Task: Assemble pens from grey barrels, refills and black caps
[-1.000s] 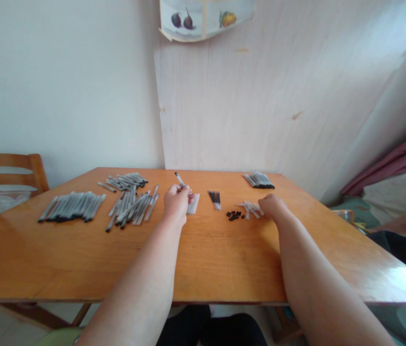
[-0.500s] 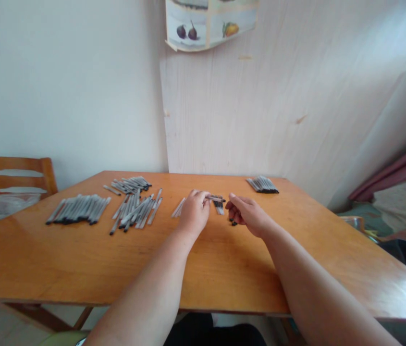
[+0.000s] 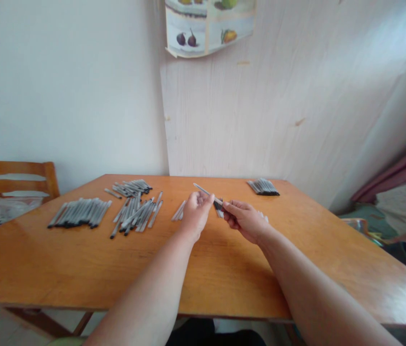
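Note:
A slim pale pen [image 3: 202, 189] with a clear barrel slants between my hands above the middle of the table. Closed around its middle are the fingers of my left hand [image 3: 194, 215]. My right hand [image 3: 243, 219] pinches the pen's lower right end, so that end is hidden. Just beneath lie some dark-ended pieces [image 3: 219, 210], partly covered by my fingers. A few pale barrels [image 3: 178, 211] rest left of my left hand, and more pale tips [image 3: 263, 216] show behind my right hand.
On the wooden table [image 3: 224, 278], a row of black-capped pens [image 3: 80, 211] lies at left. Beside it is a loose pile of pens [image 3: 136, 214], with another heap [image 3: 132, 187] behind. A neat bundle [image 3: 264, 186] lies back right. A chair [image 3: 17, 175] stands left.
My right hand has come left and taken hold of the pen's end. The pen now reaches up and left past my left fingers. The pale tips behind my right hand have come into view.

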Demonstrator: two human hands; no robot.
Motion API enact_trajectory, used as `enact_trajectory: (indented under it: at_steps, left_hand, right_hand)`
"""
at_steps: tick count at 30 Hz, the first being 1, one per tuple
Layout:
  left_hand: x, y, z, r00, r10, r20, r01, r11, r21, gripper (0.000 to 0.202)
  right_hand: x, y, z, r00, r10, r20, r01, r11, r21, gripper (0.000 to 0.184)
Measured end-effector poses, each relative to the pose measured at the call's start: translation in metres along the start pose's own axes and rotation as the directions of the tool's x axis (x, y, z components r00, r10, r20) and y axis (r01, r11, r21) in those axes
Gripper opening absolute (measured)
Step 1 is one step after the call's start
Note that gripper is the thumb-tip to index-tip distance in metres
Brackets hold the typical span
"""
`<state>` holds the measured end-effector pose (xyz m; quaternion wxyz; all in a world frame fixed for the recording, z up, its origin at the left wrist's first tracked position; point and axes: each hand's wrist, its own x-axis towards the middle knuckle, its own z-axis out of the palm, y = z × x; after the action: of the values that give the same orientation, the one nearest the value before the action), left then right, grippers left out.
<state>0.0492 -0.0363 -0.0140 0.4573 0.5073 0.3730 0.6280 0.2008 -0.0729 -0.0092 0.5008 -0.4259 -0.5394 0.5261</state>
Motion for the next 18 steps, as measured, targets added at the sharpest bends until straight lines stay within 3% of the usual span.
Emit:
enact_trajectory:
  at_steps: [2,4,9,18]
  left_hand:
    - [0.0003,-0.0015,0.0000,0.981,-0.110,0.160,0.118,0.992,-0.042,0.026]
    - [0.0006,-0.0033,-0.0007,0.962,-0.150,0.227,0.177,0.979,-0.102,0.026]
    - [0.0025,-0.0066,-0.0019,0.955,-0.174,0.238,0.225,0.952,-0.207,0.025]
    - [0.0018,-0.0032,0.0000,0.948,-0.211,0.238,0.269,0.931,-0.245,0.027]
  right_hand:
    - [-0.0008,0.0001,0.0025,1.000,-0.001,0.027,0.001,1.000,0.006,0.032]
    - [-0.0007,0.0009,0.0034,0.999,0.021,0.034,-0.022,1.000,0.022,0.034]
    - [0.0010,0.0031,0.0019,0.996,0.081,0.046,-0.082,0.996,0.025,0.037]
    - [-0.0013,0.0009,0.0060,1.000,-0.006,-0.005,0.006,1.000,0.000,0.032]
